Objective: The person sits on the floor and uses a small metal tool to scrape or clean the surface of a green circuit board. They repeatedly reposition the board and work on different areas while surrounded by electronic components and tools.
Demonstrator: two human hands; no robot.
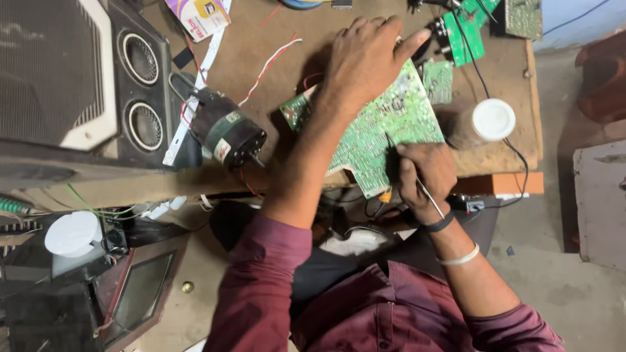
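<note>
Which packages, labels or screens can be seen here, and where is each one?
Card package: top edge of the bench, flat, white, yellow and pink.
Label: on the black motor left of the hands, small, white with red.
Screen: bottom left, dark, rectangular, unlit.

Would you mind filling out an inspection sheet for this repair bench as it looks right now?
Surface: brown wooden bench, worn, crowded.
Job's things: large green circuit board lying flat, overhanging the near edge; thin metal tool with its tip on the board.
Clutter: small black motor; white-lidded jar; smaller green boards.
Grippers: left hand pressed flat on the board; right hand gripping the tool.
Cables: red and white wires from the motor; black cable past the jar.
Surroundings: black speaker cabinet beside the bench; concrete floor.
</note>
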